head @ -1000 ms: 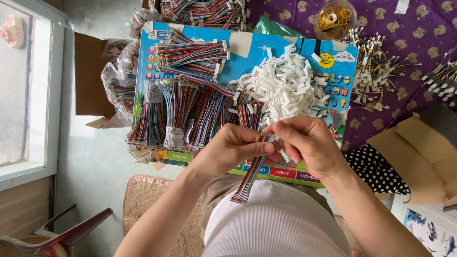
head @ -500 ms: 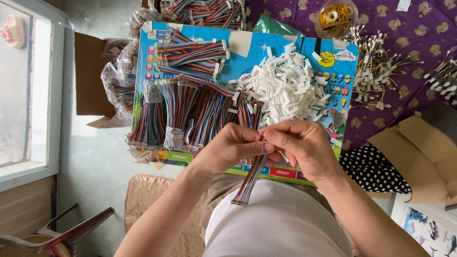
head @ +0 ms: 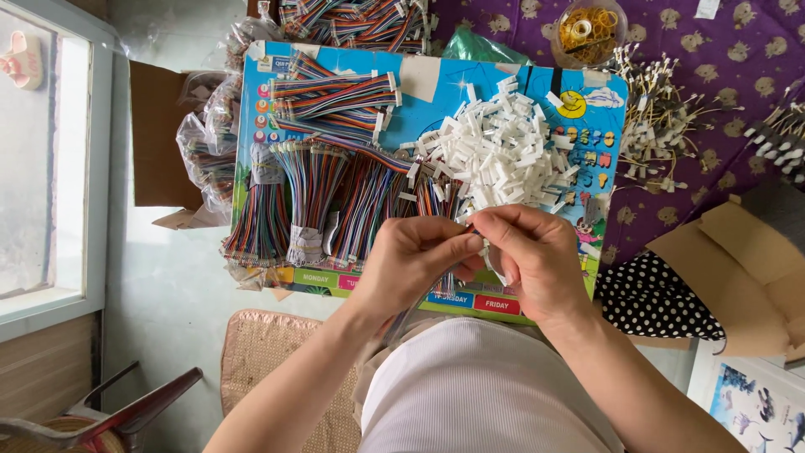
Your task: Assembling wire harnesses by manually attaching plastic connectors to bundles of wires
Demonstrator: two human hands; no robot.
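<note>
A: What is the biggest thing in front of the person?

B: A colourful children's board (head: 436, 92), mostly blue, lying flat like a work tray. It rests on a purple patterned cloth (head: 713, 50). On the left half of the board lie many bundles of rainbow ribbon cables (head: 319, 201), side by side, with more such bundles above them. In the middle is a heap of white plastic connector housings (head: 499, 155).

A: And around the board?

B: On the right, on the cloth, is a pile of thin wires with white ends (head: 658, 126). At the top is a round clear tub of yellow rubber bands (head: 587, 29). An open cardboard box (head: 746, 268) is at the lower right, near a black fabric with white dots (head: 654, 298).

A: What do the hands hold?

B: Both are closed on one ribbon cable (head: 415, 306), over the near edge of the board. The left hand (head: 411, 264) pinches the cable near its upper end. The right hand (head: 537, 264) pinches the tip, where a small white connector (head: 484, 249) shows between the fingers.

A: Which way does the cable point?

B: Its long axis is slanted. The upper end points up and to the right, to the fingertips; the loose end hangs down and to the left, toward the person's body. The hands cover its middle, so I cannot tell more there.
</note>
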